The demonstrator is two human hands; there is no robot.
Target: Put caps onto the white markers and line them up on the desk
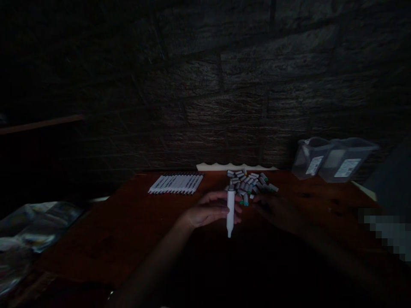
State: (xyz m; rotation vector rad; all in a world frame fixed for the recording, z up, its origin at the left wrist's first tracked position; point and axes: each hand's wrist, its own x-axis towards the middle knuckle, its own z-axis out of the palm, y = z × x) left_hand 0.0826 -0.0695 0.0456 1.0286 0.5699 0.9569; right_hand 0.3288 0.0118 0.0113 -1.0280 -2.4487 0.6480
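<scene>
My left hand (208, 210) is closed around a white marker (230, 211), held upright, with its uncapped upper end showing a grey tip. Just beyond it lies a loose pile of marker caps (248, 184), white with coloured ends, several of them green or teal. My right hand (276, 209) is in deep shadow at the near right side of the pile. Its fingers look apart and reach toward the caps; nothing can be made out in them. Left of the pile, white markers (176, 184) lie side by side in a neat row.
Two clear plastic bins (342, 160) with labels stand at the back right of the wooden table (128, 231). A pale strip with a wavy edge (236, 167) lies along the dark brick-patterned wall (205, 85). Crinkled clear plastic (38, 226) is at the left.
</scene>
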